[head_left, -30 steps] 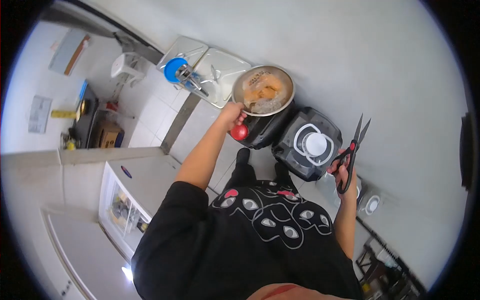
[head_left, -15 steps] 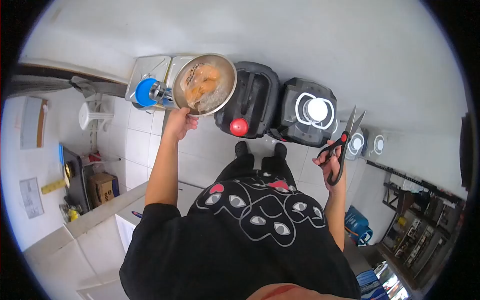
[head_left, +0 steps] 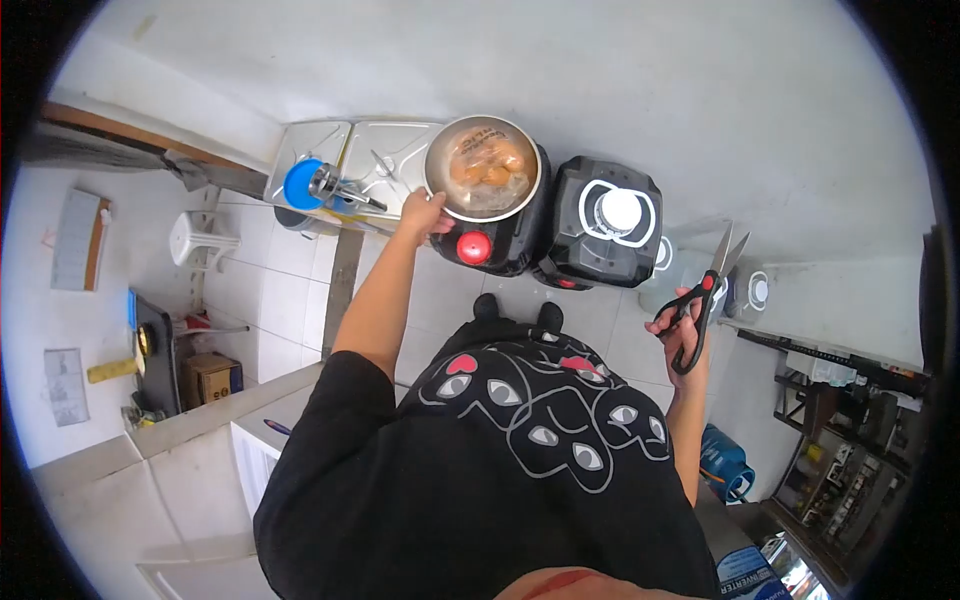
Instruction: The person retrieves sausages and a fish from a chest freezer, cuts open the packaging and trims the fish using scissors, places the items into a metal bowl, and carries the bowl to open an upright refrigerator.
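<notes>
My left hand [head_left: 425,217] is closed on the rim of a metal bowl [head_left: 463,130], fingers at its near left edge. Inside the bowl lies a clear printed plastic bag [head_left: 490,162] with orange-brown pieces in it. The bowl covers part of a black jerrycan [head_left: 505,245] with a red cap [head_left: 474,247]; I cannot tell whether it rests on it. At the right, my right hand [head_left: 684,325] holds a pair of black-handled scissors [head_left: 706,288]. Their blades point away from me, slightly apart.
Metal tins [head_left: 395,140] stand at the left, with a blue round container [head_left: 303,185] and metal utensils on top. A second black jerrycan [head_left: 600,245] with a white cap [head_left: 618,210] is beside the first. Clear jugs [head_left: 665,275] stand right of it. A blue gas cylinder [head_left: 725,460] is lower right.
The bowl has moved right with my left hand, off the tins and over the red-capped jerrycan. More of the tin tops and utensils shows. My right hand still holds the scissors, slightly further right.
</notes>
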A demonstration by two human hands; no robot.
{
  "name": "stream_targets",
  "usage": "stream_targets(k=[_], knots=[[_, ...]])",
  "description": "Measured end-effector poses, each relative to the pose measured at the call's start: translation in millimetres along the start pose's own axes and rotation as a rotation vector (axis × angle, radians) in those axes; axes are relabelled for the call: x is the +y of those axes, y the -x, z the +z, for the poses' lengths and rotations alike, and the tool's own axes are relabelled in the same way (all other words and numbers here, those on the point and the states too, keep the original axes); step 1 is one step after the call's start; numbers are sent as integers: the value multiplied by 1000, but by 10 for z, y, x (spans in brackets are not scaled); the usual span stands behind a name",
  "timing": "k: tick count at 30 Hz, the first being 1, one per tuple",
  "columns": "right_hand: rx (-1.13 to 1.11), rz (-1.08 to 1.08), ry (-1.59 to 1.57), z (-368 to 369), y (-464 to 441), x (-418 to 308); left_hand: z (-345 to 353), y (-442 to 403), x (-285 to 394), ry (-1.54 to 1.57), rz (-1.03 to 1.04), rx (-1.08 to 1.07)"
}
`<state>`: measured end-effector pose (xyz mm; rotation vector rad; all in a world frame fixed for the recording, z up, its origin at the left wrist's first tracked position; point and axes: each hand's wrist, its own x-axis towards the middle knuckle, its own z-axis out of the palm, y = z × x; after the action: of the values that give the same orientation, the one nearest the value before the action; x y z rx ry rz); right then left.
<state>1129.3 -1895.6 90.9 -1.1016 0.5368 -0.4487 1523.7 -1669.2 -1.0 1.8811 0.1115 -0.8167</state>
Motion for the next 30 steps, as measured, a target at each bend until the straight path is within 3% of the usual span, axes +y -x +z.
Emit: stream_targets(k=[3,6,9,12,15,18,21,24,27,30], knots=[[21,9,10,-118,37,14,39,100,16,-692,739,632],[31,32,0,-142,-18,10,171,98,202,-716,1037,307],[7,37,38,-207,-68,19,471,119,332,-839,915,171],[-12,40,130,-279,-182,-43,727,166,462,-877,802,283],[-5,51,159,-324,-236,-72,826,132,445,-905,857,320],[-14,60,183,-324,-315,-126,863,34,560,-841,1062,349],[-24,58,203,-314,-375,-168,830,-92,806,-872,634,19],[-51,58,240,-340,-431,-223,707,-262,840,-859,1224,43],[-79,70,255,-403,-505,-228,629,-196,954,-1313,955,74],[-90,90,227,-459,-576,-190,829,-11,1002,-1331,601,232]])
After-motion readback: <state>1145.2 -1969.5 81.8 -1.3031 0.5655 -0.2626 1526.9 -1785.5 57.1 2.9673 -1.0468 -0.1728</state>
